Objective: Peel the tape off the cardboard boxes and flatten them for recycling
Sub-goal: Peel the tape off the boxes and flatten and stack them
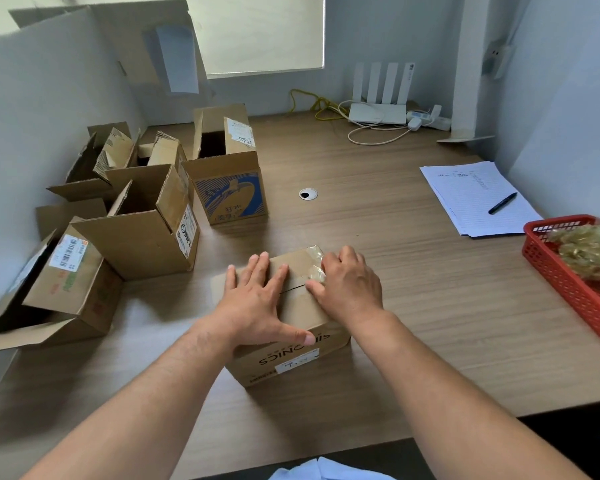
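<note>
Brown cardboard box (291, 362) at six o'clock on the wooden bench (395, 237): left hand (257, 299), fingers spread flat, steadies its top while right hand (349, 285), fingers curled, pinches crumpled clear tape (314, 268) at one o'clock, best pulled low along the seam.

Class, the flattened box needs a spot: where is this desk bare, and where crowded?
Bare desk lies between the blue-printed box and the papers, around the grommet, and between the taped box and the basket. Open boxes crowd the left; router and cables fill the back.
</note>
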The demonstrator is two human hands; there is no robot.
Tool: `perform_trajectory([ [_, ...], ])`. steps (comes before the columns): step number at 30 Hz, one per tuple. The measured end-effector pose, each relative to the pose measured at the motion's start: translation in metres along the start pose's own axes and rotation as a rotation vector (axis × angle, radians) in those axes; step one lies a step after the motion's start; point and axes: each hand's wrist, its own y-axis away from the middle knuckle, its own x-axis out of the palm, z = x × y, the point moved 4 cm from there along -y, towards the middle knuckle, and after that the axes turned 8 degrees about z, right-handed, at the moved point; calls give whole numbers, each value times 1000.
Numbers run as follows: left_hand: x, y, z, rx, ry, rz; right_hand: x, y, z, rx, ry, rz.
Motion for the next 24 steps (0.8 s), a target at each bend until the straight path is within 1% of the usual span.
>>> perform_trajectory([
  [3, 0, -7, -13, 1, -10, 13, 3, 0, 8, -79, 101, -32],
  [4, 1, -8, -14, -1, -18, 25, 3, -3, 7, -75, 102, -22],
  [5, 2, -9, -13, -3, -26, 33, 1, -6, 2, -35, 32, -13],
  [6, 2, -9, -12, -5, -32, 38, 0, -11, -6, 34, -124, 12],
  [7, 3, -9, -9, -4, -36, 38, 1, -15, -17, 124, -348, 45],
  [9, 4, -7, -4, 12, -37, 38, 8, -16, -33, 291, -872, 160],
  [10, 4, -6, 0, 23, -33, 39, 12, -14, -36, 339, -1061, 212],
  [11, 4, -5, 3, 31, -30, 40, 16, -11, -38, 361, -1138, 236],
  [12, 4, -5, 6, 32, -31, 45, 19, -9, -40, 372, -1149, 238],
  [15, 3, -5, 11, 17, -48, 65, 24, -8, -50, 383, -864, 177],
  [16, 2, -6, 11, 15, -56, 64, 28, -8, -52, 387, -860, 181],
  [19, -1, -6, 14, 29, -59, 45, 31, -1, -54, 373, -1030, 220],
  [20, -2, -6, 16, 38, -55, 36, 28, 1, -56, 342, -1011, 190],
  [21, -2, -5, 18, 44, -51, 32, 24, 4, -60, 280, -928, 126],
  [23, -3, -5, 21, 48, -45, 37, 13, 15, -62, 90, -742, -43],
  [24, -4, -6, 22, 46, -41, 43, 9, 22, -60, -14, -691, -102],
])
